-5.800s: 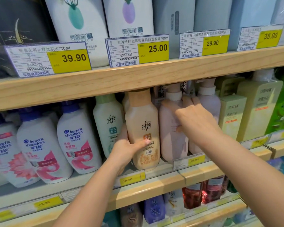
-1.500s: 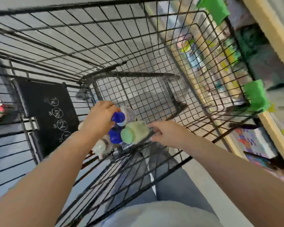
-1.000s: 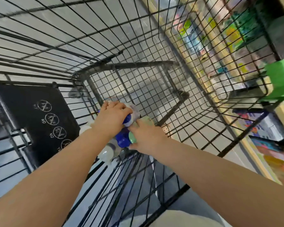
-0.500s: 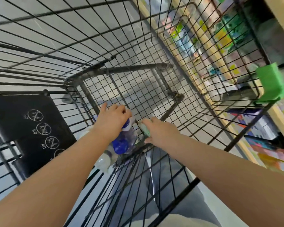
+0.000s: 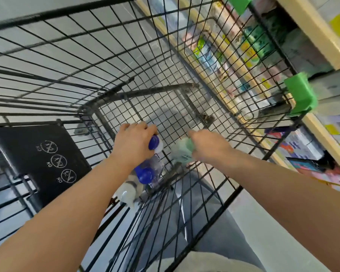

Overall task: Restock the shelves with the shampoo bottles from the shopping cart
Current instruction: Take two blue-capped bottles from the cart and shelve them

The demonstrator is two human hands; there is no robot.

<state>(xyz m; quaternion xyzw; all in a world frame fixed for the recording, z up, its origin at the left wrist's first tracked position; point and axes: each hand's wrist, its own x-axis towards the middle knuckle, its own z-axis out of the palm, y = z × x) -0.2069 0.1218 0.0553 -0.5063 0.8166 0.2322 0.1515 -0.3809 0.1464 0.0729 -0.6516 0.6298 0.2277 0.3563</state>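
Observation:
I look down into the black wire shopping cart (image 5: 185, 61). My left hand (image 5: 133, 142) grips a white bottle with a blue cap (image 5: 155, 144) near the cart's bottom. My right hand (image 5: 208, 146) grips a pale green bottle (image 5: 180, 152) just to the right of it. Below my left hand lie another blue-capped bottle (image 5: 144, 174) and a white-capped bottle (image 5: 127, 191), still on the cart floor. The bodies of the held bottles are mostly hidden by my hands.
A black child-seat flap (image 5: 39, 154) with warning icons stands at the cart's left. Green corner bumpers (image 5: 300, 95) sit on the cart rim. Wooden store shelves (image 5: 326, 142) with blurred products run along the right side, close to the cart.
Since the shelf view I turned to the cart. Both hands reached in and closed on bottles; in the last half second the green bottle has moved right, away from the blue-capped ones.

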